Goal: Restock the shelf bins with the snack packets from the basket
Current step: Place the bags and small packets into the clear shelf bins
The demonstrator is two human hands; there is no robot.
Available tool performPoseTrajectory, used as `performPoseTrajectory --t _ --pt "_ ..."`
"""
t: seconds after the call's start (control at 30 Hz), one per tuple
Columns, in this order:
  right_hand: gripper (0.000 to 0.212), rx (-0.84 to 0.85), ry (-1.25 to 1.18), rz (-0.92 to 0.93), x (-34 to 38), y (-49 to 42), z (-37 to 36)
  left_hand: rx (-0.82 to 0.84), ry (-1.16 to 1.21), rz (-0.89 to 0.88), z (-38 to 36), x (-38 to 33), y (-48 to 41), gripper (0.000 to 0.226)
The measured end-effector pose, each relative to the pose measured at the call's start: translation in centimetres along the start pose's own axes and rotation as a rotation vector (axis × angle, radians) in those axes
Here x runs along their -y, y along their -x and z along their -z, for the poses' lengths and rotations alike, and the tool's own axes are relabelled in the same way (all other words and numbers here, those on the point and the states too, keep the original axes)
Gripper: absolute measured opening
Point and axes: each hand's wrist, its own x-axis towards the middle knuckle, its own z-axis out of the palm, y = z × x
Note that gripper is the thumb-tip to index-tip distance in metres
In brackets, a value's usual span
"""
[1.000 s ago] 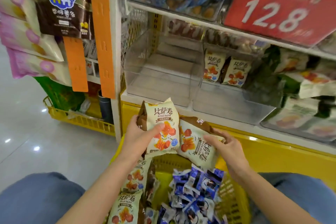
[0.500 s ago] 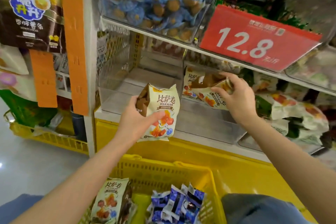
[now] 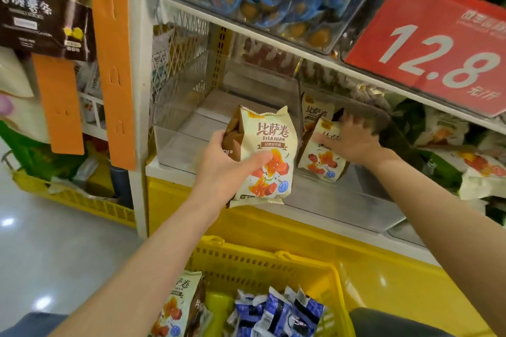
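Holding a light, crinkly packet (image 3: 264, 154) in our left hand (image 3: 228, 169) by its side | right hand (image 3: 353, 142) presses another packet (image 3: 320, 159) into the bin (image 3: 342, 208) | pinch edges, contents fragile.

Both forearms bare, no sleeves, watch or rings visible on left hand (image 3: 223, 172) or right hand (image 3: 353, 142). Blue-grey trousers (image 3: 383, 320) at frame bottom.

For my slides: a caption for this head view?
Right hand sets a packet in the clear bin; left hand holds another packet.
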Motion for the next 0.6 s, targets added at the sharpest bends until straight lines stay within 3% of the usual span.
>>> performPoseTrajectory --t 0.07,0.17,0.23,0.37,0.47,0.6 --pt "0.076 0.116 -0.381 -0.042 -1.3 0.3 -0.1 0.013 0.011 0.002 -0.2 0.1 -0.1 0.042" --pt "0.066 -0.073 -0.804 -0.162 -2.4 1.1 -0.8 0.033 0.012 0.004 -0.6 0.4 -0.1 0.041" --pt "0.065 -0.049 -0.930 -0.236 -2.8 1.2 -1.4 0.038 0.016 0.007 -0.9 0.5 -0.2 0.041" --pt "0.049 0.255 -0.888 -0.248 -1.2 0.9 -2.8 0.033 0.036 0.023 -1.2 0.5 -0.2 0.042" --pt "0.050 0.158 -0.852 -0.283 0.1 -0.3 -3.4 0.029 0.050 0.028 -1.3 0.6 -0.3 0.042" --pt "0.055 -0.106 -0.787 -0.190 -0.1 -2.7 -3.2 0.028 0.071 0.032 -1.4 0.7 -0.6 0.042"
